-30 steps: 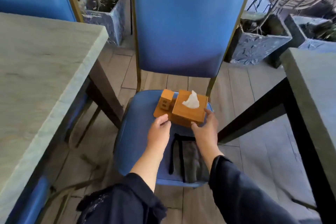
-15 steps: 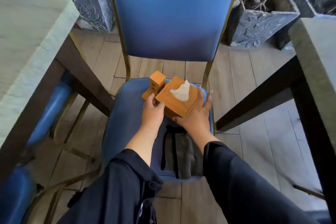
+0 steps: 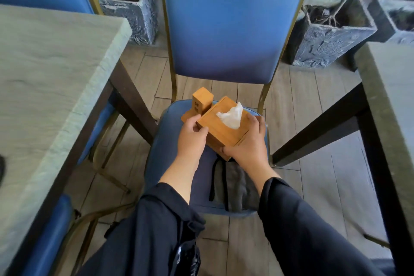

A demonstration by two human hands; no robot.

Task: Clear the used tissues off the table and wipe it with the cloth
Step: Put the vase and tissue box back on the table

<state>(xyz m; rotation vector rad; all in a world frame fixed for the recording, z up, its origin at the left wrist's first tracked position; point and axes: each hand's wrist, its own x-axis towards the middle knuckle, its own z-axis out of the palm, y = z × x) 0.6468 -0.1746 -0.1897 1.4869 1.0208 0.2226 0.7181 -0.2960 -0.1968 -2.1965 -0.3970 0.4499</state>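
- Both hands are on the wooden tissue box (image 3: 224,129) over the blue chair seat (image 3: 165,152). The left hand (image 3: 190,139) is curled around its near-left corner, and the right hand (image 3: 248,145) wraps the right side with the thumb on the front edge. So both are gripping the box.
- Biggest risk imo: the box sits tilted between the hands and has a small upright wooden block (image 3: 201,102) on the same base. If either grip slips, it probably tips or drops onto the seat.
- The white tissue (image 3: 231,115) poking out of the slot is loose and crumpled, so a quick swing could shake it out onto the floor.
- The cloth (image 3: 237,188) is grey with a dark strap or trim. It lies flat on the seat's near edge, just below the box and close to the right wrist. It's near the edge, so a sleeve could drag it off.
- The table (image 3: 51,69) to the left shows a pale stone-look top. I can't see any used tissues on the visible part.
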